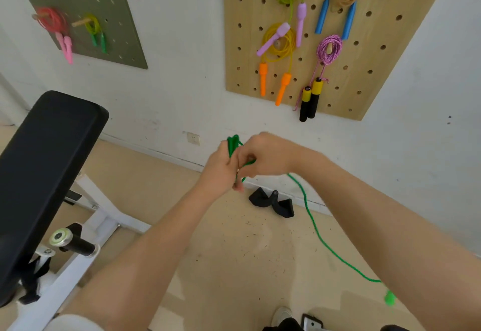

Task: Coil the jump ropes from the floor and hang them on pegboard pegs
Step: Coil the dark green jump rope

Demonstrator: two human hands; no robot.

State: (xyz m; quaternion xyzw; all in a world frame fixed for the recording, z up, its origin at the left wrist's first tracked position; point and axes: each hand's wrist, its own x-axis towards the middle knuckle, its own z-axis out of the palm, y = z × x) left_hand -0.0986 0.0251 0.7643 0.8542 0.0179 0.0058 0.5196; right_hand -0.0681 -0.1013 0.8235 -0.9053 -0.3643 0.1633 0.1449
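While the green rope (316, 229) trails down to the floor, the left hand (221, 169) grips its handles (232, 145), and the right hand (268, 155) pinches the cord beside them.

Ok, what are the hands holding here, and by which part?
A green jump rope. The left hand grips it at the handle end, green handle tops poking above the fist; the right hand pinches the cord just beside it. The rest trails to the floor.

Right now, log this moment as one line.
step: coiling | left hand: holds green handle | right hand: winds green rope | rope tail: trails down
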